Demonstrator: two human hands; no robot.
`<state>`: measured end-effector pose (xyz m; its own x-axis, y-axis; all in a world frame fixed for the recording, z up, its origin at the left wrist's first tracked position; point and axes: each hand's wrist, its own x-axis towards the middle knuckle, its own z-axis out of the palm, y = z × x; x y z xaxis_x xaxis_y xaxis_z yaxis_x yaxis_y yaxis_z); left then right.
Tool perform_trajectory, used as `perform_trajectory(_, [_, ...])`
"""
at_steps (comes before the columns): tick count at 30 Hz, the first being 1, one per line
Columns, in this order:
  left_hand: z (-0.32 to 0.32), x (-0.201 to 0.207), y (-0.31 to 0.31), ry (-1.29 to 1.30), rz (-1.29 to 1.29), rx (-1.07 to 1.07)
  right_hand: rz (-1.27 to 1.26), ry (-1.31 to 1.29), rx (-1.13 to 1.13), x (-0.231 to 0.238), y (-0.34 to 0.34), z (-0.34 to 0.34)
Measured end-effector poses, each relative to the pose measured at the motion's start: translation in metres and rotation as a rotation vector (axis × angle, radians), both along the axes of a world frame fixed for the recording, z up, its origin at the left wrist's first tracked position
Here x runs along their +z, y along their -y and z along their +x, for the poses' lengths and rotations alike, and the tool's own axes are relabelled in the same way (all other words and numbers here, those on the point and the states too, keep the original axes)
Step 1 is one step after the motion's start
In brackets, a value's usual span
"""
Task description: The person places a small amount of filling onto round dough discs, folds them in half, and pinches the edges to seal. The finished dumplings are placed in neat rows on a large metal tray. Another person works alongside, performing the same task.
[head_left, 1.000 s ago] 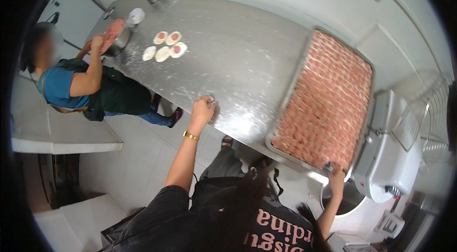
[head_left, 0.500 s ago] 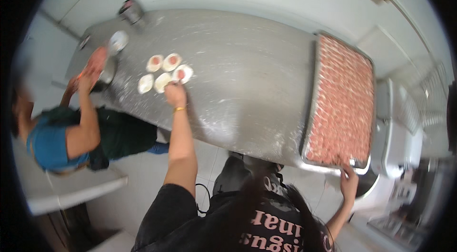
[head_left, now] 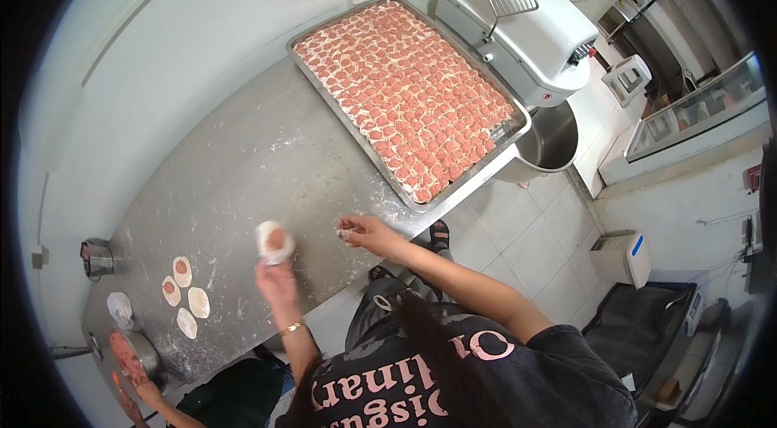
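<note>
My left hand (head_left: 277,282), blurred by motion and wearing a gold bracelet, is closed on a dough wrapper (head_left: 265,235) with pink minced meat (head_left: 277,239) on it, held over the steel table (head_left: 235,185). My right hand (head_left: 366,235) hovers over the table's near side, loosely curled with fingers apart and white flour on the tips; no item shows in it. Several more round wrappers lie to the left: two carry meat, such as one wrapper (head_left: 183,271), and two are plain, such as another wrapper (head_left: 198,302). A large metal tray (head_left: 348,122) packed with rows of meat-topped dumplings (head_left: 413,96) sits at the far right.
At lower left, a co-worker's hand (head_left: 144,387) is beside a metal bowl (head_left: 148,353) of minced meat. A metal container (head_left: 98,256) and a white bundle (head_left: 120,309) stand near the wall. A white mixer (head_left: 526,40) with a steel bowl (head_left: 558,137) stands beyond the tray.
My view has turned right. My left hand has lifted a meat-topped wrapper from the group and brought it right. My right hand has left the tray's near edge and come back toward the left.
</note>
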<state>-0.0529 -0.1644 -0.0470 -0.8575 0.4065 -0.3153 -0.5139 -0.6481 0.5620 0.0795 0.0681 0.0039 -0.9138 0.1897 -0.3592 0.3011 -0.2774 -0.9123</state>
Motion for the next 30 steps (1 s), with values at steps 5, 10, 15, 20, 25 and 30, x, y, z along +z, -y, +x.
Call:
perform_trajectory(5, [0.048, 0.011, -0.082, 0.116, -0.019, -0.327, -0.576, 0.021, -0.299, -0.026, 0.004, 0.001])
perform_trajectory(10, [0.052, 0.017, -0.108, -0.08, -0.325, -0.349, -0.254, 0.057, -0.455, -0.048, -0.004, 0.012])
perform_trajectory(15, [0.057, 0.006, -0.114, -0.547, -0.893, -0.432, 0.317, 0.202, -0.424, -0.064, -0.01, 0.014])
perform_trajectory(20, [0.062, -0.002, -0.116, -0.427, -0.797, -0.38, -0.1, -0.019, -0.461, -0.058, -0.012, 0.021])
perform_trajectory(25, [0.067, -0.001, -0.12, -0.369, -0.592, -0.445, 0.114, -0.073, -0.427, -0.05, -0.008, 0.025])
perform_trajectory(30, [0.067, 0.007, -0.123, -0.335, -0.571, -0.485, 0.022, -0.069, -0.416, -0.043, -0.018, 0.026])
